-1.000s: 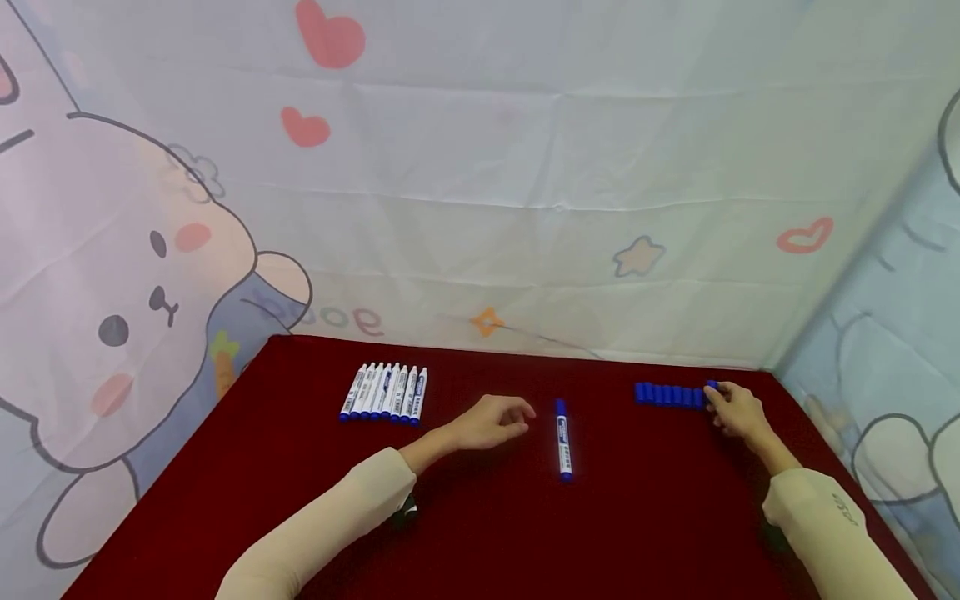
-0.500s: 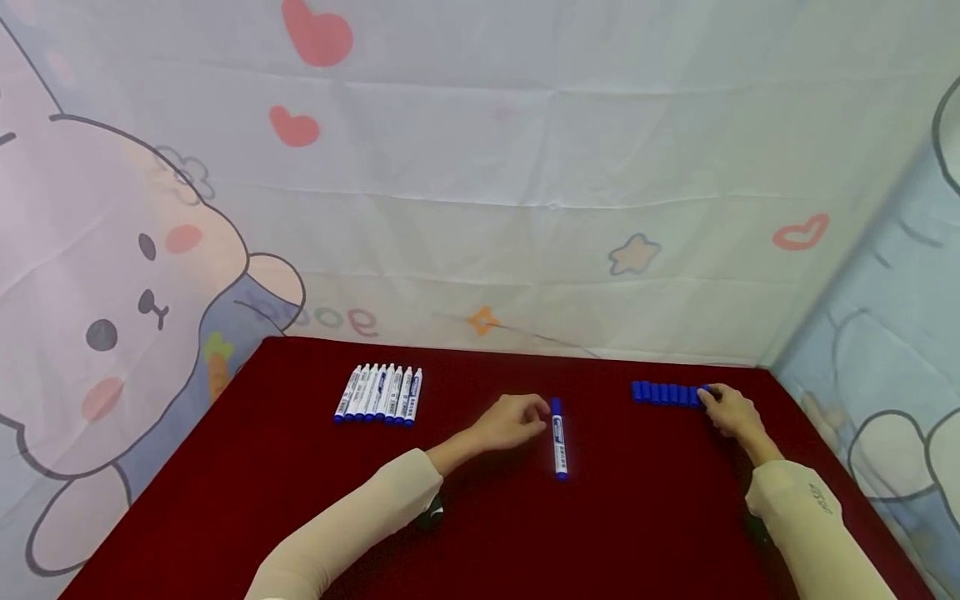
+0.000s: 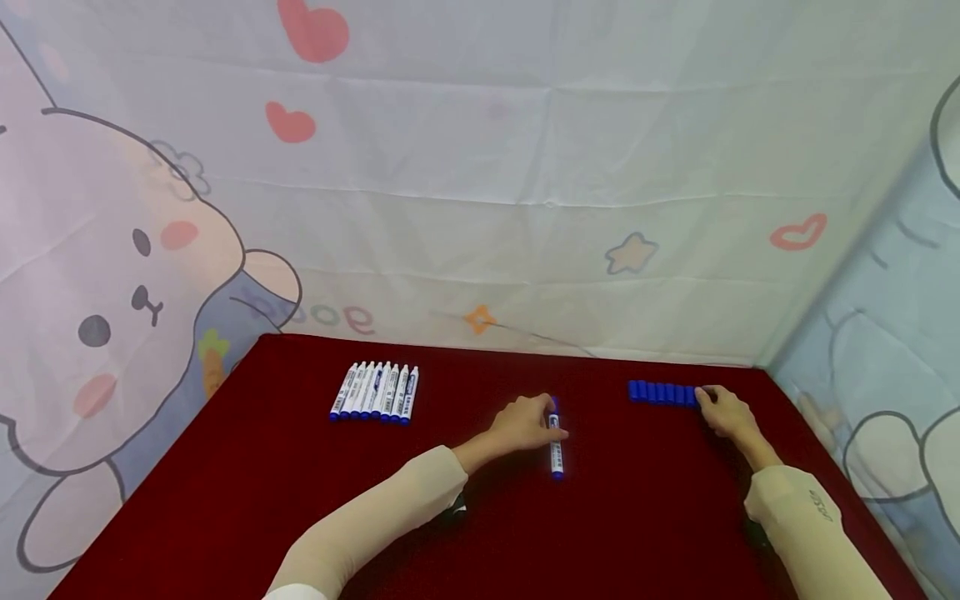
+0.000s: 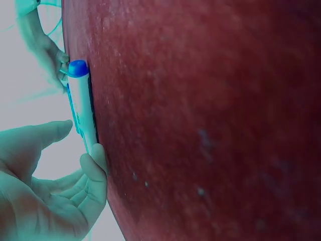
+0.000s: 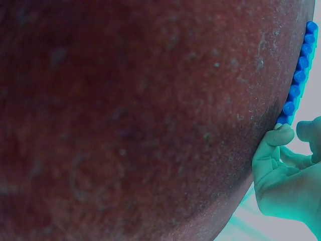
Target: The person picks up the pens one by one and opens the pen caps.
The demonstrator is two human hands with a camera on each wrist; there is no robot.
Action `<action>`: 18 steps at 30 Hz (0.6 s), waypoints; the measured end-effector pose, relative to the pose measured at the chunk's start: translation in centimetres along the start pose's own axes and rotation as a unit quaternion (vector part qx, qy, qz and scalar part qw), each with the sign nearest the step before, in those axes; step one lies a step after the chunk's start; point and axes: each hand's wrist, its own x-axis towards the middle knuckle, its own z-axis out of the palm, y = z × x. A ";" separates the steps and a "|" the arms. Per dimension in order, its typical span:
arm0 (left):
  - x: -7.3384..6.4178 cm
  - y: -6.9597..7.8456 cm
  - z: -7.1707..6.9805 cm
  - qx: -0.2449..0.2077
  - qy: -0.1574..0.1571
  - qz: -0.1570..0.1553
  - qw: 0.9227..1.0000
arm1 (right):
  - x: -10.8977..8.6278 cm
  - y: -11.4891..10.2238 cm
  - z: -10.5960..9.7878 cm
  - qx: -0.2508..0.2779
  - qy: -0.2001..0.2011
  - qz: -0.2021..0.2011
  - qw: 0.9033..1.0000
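Observation:
A blue-and-white marker (image 3: 556, 457) with its blue cap on lies lengthwise near the middle of the table. My left hand (image 3: 520, 425) reaches over its upper part, thumb across the barrel and fingers by the cap. In the left wrist view, thumb and fingertips stand apart on either side of the marker (image 4: 82, 100). At the right, a row of several blue marker caps (image 3: 658, 393) lies side by side. My right hand (image 3: 729, 414) is at the row's right end; in the right wrist view, a bent fingertip meets the last cap (image 5: 283, 120), the thumb apart from it.
Several uncapped white markers (image 3: 375, 393) lie side by side at the back left. The table is covered with dark red cloth (image 3: 600, 533). A printed curtain (image 3: 465, 167) rises along the table's back edge, with another at the right.
My left hand has moved right, from beside the marker to over it. My right hand has shifted slightly left against the cap row, its last cap now in line. The head view has turned slightly.

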 end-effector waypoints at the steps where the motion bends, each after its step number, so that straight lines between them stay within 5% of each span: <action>1: 0.0 0.1 0.1 0.004 0.000 -0.002 1.000 | -0.1 0.0 0.0 0.000 0.000 0.001 1.000; 10: -0.3 0.8 0.0 0.048 -0.002 -0.036 0.998 | -0.6 -0.5 -0.1 0.002 0.001 -0.014 1.000; 18: -1.3 0.1 -0.8 0.051 -0.023 -0.059 0.997 | -2.1 -0.2 -0.7 0.082 -0.026 -0.039 0.996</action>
